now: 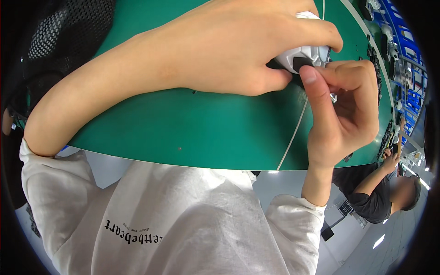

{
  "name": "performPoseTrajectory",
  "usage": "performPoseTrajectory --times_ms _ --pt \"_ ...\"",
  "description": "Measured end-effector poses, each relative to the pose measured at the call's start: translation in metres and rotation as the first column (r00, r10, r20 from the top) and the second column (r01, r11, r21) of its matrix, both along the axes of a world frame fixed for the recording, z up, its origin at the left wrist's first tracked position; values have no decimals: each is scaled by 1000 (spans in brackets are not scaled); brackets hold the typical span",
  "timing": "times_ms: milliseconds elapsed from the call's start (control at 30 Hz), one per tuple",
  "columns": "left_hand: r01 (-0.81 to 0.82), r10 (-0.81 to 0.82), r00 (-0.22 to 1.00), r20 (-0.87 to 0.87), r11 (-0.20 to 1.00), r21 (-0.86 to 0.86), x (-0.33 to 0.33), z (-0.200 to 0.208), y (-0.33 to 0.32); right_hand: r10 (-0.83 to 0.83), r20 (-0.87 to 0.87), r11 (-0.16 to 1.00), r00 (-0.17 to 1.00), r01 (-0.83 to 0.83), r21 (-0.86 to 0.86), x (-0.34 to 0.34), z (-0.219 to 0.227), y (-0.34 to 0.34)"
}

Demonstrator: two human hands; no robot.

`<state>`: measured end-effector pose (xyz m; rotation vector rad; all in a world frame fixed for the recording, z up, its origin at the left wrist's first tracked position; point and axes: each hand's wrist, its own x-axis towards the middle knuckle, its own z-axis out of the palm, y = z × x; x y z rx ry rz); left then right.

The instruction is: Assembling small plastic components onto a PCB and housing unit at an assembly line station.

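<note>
My left hand [247, 50] reaches across from the left and is closed over a white, angular plastic housing [286, 58] with grey, shiny areas. Much of the housing is hidden beneath my fingers. From the right, my right hand [341, 105] brings its thumb and index finger together on a small black flat piece [300, 62] that lies against the housing. Whether the piece is fixed there cannot be seen. Below those fingertips, a small shiny, clear or silvery bit [333, 97] shows by the curled fingers of my right hand.
A green tabletop [201, 123] lies under my hands, crossed by a thin white line [293, 133]. Black mesh [50, 32] stands at the upper left. Dark small parts [387, 140] line the right side, near blue racks [403, 27]. Another person in black [366, 197] works at the right.
</note>
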<state>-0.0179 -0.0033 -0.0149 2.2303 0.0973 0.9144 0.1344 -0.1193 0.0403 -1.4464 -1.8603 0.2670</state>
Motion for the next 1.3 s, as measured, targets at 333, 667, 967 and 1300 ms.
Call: performPoseTrajectory --times_ms 333,667,967,1300 --pt "-66 39 996 -83 933 -354 -19 16 -9 -126 -37 992 991 125 -12 -17 -7 -3" --pt "-25 -181 953 -242 750 -661 -21 27 5 -117 -133 993 984 113 -38 -20 -8 -4" --pt "1 -249 935 -252 714 -700 -14 31 7 -103 -203 993 974 90 -73 -24 -1 1" --pt "-23 -209 963 -169 562 -827 -23 15 6 -77 -207 997 975 71 -38 -26 -9 7"
